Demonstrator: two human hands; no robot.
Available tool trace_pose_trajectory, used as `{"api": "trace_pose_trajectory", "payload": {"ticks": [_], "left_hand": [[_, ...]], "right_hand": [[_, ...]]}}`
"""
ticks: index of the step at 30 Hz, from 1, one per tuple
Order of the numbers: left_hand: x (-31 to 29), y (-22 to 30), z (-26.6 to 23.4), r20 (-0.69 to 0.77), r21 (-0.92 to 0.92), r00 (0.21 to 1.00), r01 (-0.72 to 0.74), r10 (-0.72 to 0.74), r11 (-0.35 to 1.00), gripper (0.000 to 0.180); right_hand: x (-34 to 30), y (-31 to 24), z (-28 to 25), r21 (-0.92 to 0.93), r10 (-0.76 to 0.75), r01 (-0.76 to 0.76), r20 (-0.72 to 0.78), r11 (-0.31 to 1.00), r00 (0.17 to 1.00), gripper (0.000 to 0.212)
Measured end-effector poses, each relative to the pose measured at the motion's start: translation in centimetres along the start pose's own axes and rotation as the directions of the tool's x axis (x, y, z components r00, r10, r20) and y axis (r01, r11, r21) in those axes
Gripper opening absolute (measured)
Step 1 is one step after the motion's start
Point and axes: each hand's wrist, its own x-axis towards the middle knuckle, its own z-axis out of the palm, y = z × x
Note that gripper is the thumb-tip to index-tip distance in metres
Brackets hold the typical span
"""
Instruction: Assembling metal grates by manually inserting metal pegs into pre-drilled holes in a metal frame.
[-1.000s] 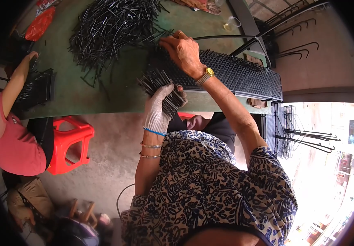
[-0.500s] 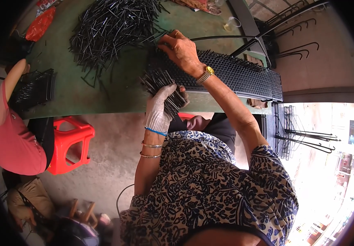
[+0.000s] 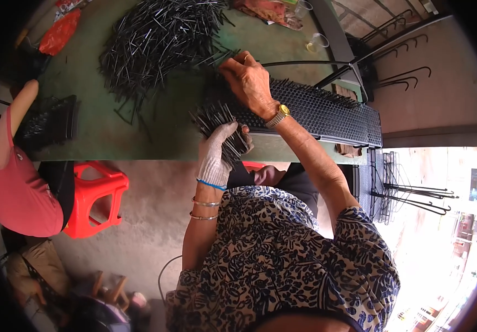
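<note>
My left hand (image 3: 214, 150), in a whitish knitted glove with a blue cuff edge, is closed around a bundle of thin black rods (image 3: 216, 117) at the table's near edge. My right hand (image 3: 251, 87), bare with a ring and a watch, is over the left end of a long black panel (image 3: 327, 115) full of small holes. Its fingers are pinched together; whatever is between them is too small to tell. Short black rods stick up in a row along the panel's far side. Beyond my hands lies a large heap of similar black rods (image 3: 163, 44).
The green table (image 3: 92, 130) carries a black tray (image 3: 47, 123), a red bag (image 3: 60, 34) and a clear cup (image 3: 317, 43). Left sits a person in a pink top (image 3: 20, 193) beside a red stool (image 3: 95, 193). Black metal hooks (image 3: 404, 77) and wire racks (image 3: 387, 185) stand at right.
The whole view has shifted slightly, so things appear a little lower. Both hands keep nearly the same places over the panel and the table edge, my left still around the rods.
</note>
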Motion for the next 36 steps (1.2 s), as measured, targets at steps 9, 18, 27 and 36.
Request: {"api": "trace_pose_trajectory", "payload": {"ticks": [9, 18, 27, 36], "left_hand": [[0.7, -0.1, 0.0, -0.049, 0.01, 0.999, 0.02, -0.02, 1.0, 0.015], [0.5, -0.2, 1.3, -0.038, 0.051, 0.994, -0.1, 0.102, 0.994, 0.016], [1.1, 0.6, 1.5, -0.01, 0.033, 1.0, 0.003, -0.003, 0.999, 0.023], [1.3, -0.1, 0.8, 0.087, -0.163, 0.989, 0.129, -0.116, 0.978, 0.015]], "right_hand": [[0.1, -1.8, -4.4, -0.095, 0.001, 0.005, 0.054, 0.995, 0.999, 0.021], [-1.3, -2.0, -8.2, 0.426, 0.122, -0.607, 0.744, 0.671, 0.657, 0.018], [-1.4, -2.4, -8.2, 0.383, 0.243, -0.503, 0.554, 0.775, 0.796, 0.012], [0.5, 0.1, -6.0, 0.262, 0.336, -0.344, 0.078, 0.902, 0.939, 0.015]]}}
